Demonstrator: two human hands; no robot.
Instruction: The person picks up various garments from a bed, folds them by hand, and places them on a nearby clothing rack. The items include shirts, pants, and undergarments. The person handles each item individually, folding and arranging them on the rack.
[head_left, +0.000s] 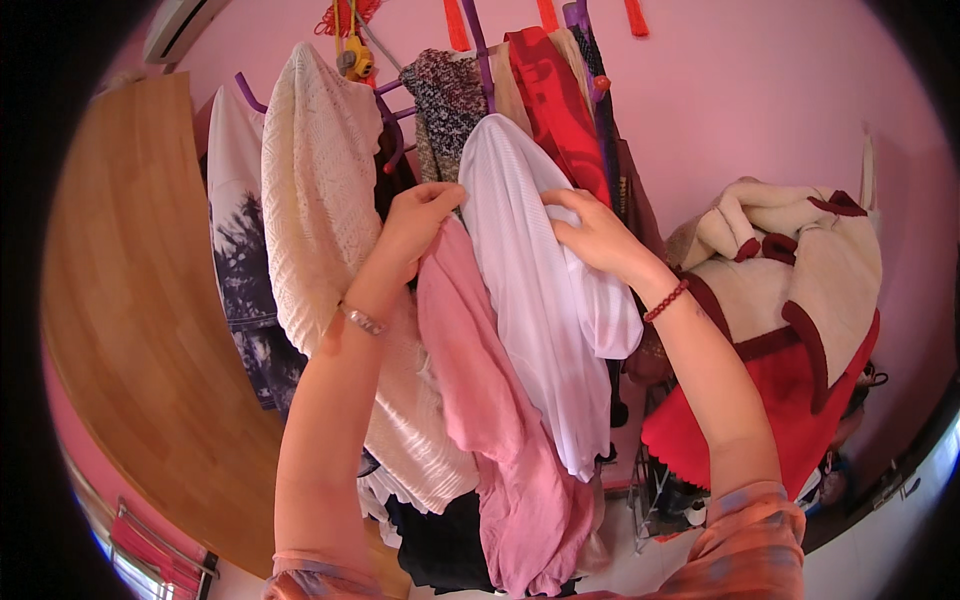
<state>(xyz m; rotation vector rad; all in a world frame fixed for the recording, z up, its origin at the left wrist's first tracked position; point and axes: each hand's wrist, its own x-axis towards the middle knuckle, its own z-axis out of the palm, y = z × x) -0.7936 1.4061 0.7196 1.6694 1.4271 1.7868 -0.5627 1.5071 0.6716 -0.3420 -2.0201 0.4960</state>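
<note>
My left hand has its thumb and fingers closed at the narrow top of a pink cloth garment, which hangs down below it. Those fingertips are beside the left edge of a thin white striped garment, draped over a hook of a purple coat rack. On that garment's right side, my right hand pinches a fold between thumb and fingers. A cream openwork knit garment hangs left of my left hand, partly behind my forearm. How the pink garment's top is supported behind my hand is hidden.
A speckled knit and a red patterned scarf hang behind. Left are a white and dark printed garment and a wooden panel. A beige garment with maroon trim hangs right, above a metal rack.
</note>
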